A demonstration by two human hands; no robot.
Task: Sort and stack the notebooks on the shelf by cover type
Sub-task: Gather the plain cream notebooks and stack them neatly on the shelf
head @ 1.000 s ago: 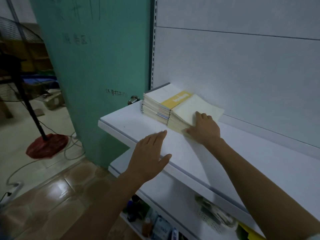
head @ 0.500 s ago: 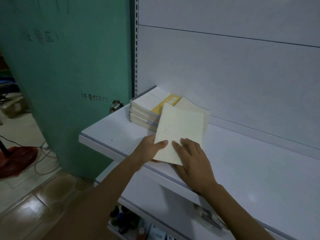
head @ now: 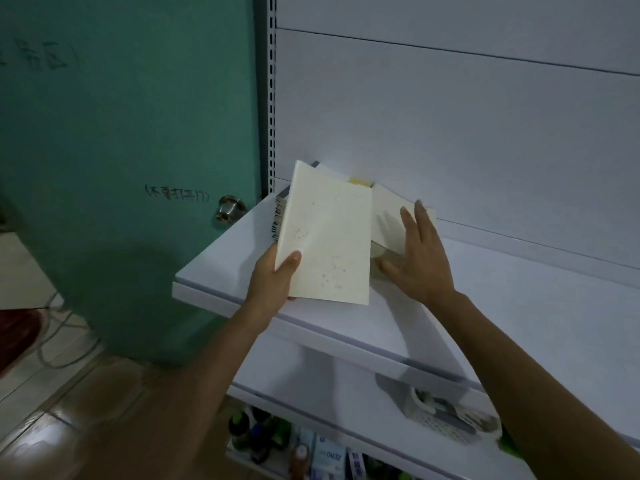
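While my left hand (head: 277, 276) grips a cream notebook (head: 329, 244) by its near edge, raised just in front of the stack (head: 388, 206), long axis running away from me, my right hand (head: 417, 261) lies flat, fingers straight, on the stack's top cover. Stack sits dead ahead on shelf (head: 519, 306); right hand nearer, likely takes the next one.

Held notebook (head: 325, 237): cream, speckled cover; raised above the shelf (head: 519, 306), tilted.
Pile (head: 279, 220): notebooks stacked flat, back-left shelf corner; yellow cover (head: 360, 182) peeking out.
Flat notebook (head: 388, 216): plain cream, on the pile's right side.
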